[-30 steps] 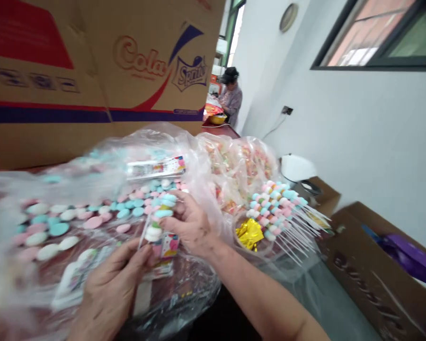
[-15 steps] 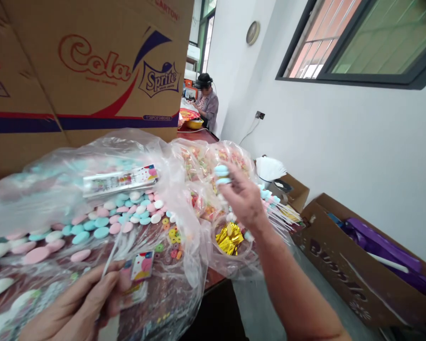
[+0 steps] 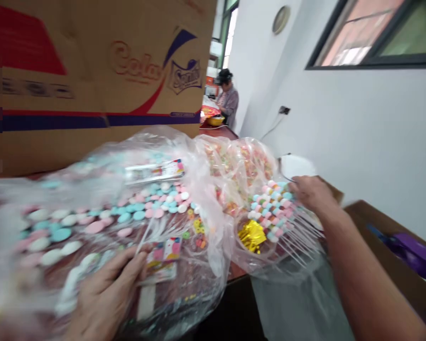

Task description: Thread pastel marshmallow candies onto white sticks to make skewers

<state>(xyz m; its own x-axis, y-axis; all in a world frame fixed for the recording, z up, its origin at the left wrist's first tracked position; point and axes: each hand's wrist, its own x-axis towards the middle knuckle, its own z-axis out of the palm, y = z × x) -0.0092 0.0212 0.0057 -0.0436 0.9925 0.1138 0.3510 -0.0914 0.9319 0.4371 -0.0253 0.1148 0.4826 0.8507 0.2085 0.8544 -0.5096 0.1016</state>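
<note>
The right hand (image 3: pixel 310 193) has swung from mid-frame out to the right and now rests at the far end of the skewers (image 3: pixel 275 208), its earlier candy stick gone; whether its fingers are closed I cannot tell. At lower left, the left hand (image 3: pixel 106 289) still pinches a stick (image 3: pixel 144 237) and label (image 3: pixel 162 253) over the bag (image 3: pixel 184 156).

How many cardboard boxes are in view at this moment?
2. One large printed cardboard box stands at the back left behind the candy bags; one open brown box sits low at the right, near the wall. Others may be hidden behind the right hand.
</note>
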